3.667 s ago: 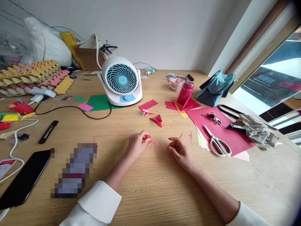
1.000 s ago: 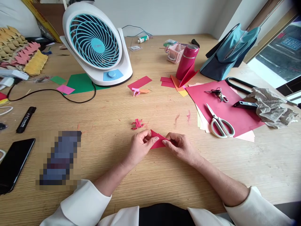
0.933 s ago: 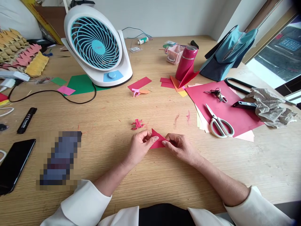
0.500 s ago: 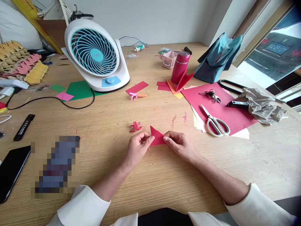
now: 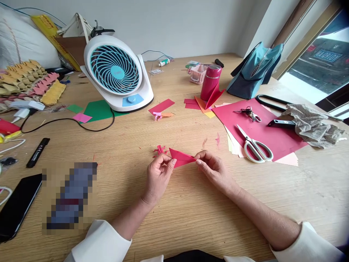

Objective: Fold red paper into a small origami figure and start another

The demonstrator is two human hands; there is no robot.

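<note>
A folded piece of red paper (image 5: 181, 158) is stretched between my two hands above the table. My left hand (image 5: 160, 175) pinches its left end between thumb and fingers. At the pointed right end, my right hand (image 5: 215, 170) grips the tip between thumb and forefinger. Just behind my left fingers lies a small red folded figure (image 5: 160, 149), partly covered by them. Farther back, a pink and orange figure (image 5: 161, 115) rests near a red paper strip (image 5: 162, 106).
A white fan (image 5: 117, 72) stands at the back left. Scissors (image 5: 255, 145) and keys (image 5: 249, 113) lie on red sheets (image 5: 226, 112) at the right. Behind them are a red flask (image 5: 210, 83) and a teal bag (image 5: 249, 72). A marker (image 5: 38, 153) and black phone (image 5: 20, 205) lie left.
The red paper has turned and now shows a longer, narrower shape, its left point swung leftward. My hands are slightly farther apart, both still gripping it. The whole view has shifted a little.
</note>
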